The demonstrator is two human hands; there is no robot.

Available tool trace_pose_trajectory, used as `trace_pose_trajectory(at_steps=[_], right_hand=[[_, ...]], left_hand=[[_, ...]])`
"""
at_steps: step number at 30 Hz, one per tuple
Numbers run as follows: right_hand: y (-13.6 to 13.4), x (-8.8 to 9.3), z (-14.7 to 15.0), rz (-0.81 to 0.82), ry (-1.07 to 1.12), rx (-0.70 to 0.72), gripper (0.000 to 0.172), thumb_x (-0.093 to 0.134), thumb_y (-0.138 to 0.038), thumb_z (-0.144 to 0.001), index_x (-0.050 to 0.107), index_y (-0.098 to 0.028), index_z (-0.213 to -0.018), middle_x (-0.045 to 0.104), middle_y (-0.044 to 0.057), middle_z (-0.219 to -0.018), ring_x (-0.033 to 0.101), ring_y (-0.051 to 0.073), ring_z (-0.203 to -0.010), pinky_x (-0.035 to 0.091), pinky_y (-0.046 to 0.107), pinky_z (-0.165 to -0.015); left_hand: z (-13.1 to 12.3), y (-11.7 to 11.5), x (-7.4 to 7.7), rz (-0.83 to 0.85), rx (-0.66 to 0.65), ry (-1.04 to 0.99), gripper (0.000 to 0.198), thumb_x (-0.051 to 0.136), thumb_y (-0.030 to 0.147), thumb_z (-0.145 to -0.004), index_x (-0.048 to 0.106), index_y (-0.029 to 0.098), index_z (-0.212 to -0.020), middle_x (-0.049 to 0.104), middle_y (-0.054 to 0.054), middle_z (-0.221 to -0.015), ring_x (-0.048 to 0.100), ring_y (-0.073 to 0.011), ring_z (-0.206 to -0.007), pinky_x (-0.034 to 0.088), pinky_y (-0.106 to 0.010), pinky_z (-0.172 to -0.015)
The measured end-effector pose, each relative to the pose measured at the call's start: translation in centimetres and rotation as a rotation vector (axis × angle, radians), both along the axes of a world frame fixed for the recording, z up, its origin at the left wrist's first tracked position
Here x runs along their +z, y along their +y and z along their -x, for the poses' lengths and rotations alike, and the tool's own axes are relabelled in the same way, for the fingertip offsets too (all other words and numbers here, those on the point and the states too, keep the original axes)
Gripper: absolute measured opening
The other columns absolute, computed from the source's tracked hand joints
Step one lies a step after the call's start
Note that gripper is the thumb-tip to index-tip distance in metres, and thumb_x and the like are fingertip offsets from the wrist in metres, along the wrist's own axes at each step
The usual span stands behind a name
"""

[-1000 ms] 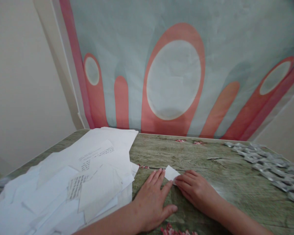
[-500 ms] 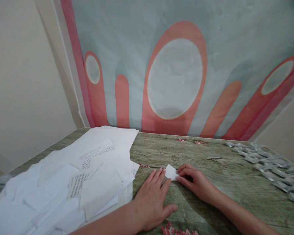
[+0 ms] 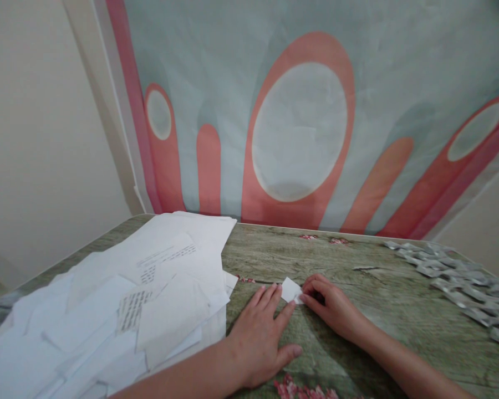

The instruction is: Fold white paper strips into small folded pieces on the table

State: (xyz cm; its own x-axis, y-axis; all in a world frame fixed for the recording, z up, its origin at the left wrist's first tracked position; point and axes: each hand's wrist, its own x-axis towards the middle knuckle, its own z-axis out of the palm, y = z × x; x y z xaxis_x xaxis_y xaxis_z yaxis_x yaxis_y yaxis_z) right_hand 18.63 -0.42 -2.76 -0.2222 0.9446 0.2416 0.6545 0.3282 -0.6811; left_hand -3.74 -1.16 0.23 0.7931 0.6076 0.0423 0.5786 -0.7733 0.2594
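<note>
A small folded white paper piece (image 3: pixel 290 290) lies on the green wood-patterned table (image 3: pixel 374 310). My left hand (image 3: pixel 261 335) rests flat on the table with fingers stretched out, fingertips touching the paper's near-left edge. My right hand (image 3: pixel 330 307) has its fingers curled and pressed on the paper's right corner, pinching or creasing it against the table.
A loose heap of white sheets (image 3: pixel 120 310), some printed, covers the table's left side. A row of small folded grey-white paper pieces (image 3: pixel 457 282) lies along the far right. A cloth with red arches (image 3: pixel 299 127) hangs behind the table.
My right hand has drawn its fingers in, from lying flatter on the paper to curled over its right corner. The left hand stays flat. The view has tilted slightly.
</note>
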Motion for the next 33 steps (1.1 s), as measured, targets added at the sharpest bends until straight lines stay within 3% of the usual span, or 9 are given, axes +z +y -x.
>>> trace_pose_trajectory(at_steps=[14,22,33], right_hand=[[0.00,-0.54,0.30,-0.011,-0.010,-0.067,0.009,0.053,-0.024,-0.082,0.055,-0.019,-0.076,0.053,0.003,-0.082,0.053,0.015,-0.070,0.045,0.028,-0.064],[0.09,-0.58,0.28,-0.011,-0.006,-0.053,0.008,0.053,-0.023,-0.082,0.055,-0.019,-0.076,0.052,0.003,-0.081,0.052,0.016,-0.072,0.045,0.029,-0.066],[0.11,-0.61,0.30,0.008,0.003,-0.057,0.008,0.052,-0.024,-0.082,0.054,-0.019,-0.076,0.052,0.002,-0.080,0.052,0.015,-0.070,0.044,0.028,-0.064]], left_hand=[[-0.14,-0.05,0.25,0.000,0.009,0.013,0.071,0.028,0.067,-0.084,0.030,0.022,-0.139,0.020,-0.012,-0.148,0.010,-0.0285,-0.136,0.009,-0.045,-0.111],[-0.07,-0.11,0.09,0.002,0.020,0.013,0.073,0.028,0.066,-0.085,0.021,0.020,-0.142,0.017,-0.011,-0.149,0.009,-0.0277,-0.137,0.009,-0.045,-0.111],[-0.02,0.03,0.09,0.015,0.011,0.016,0.071,0.030,0.066,-0.085,0.027,0.022,-0.140,0.018,-0.010,-0.148,0.010,-0.0280,-0.137,0.012,-0.045,-0.111]])
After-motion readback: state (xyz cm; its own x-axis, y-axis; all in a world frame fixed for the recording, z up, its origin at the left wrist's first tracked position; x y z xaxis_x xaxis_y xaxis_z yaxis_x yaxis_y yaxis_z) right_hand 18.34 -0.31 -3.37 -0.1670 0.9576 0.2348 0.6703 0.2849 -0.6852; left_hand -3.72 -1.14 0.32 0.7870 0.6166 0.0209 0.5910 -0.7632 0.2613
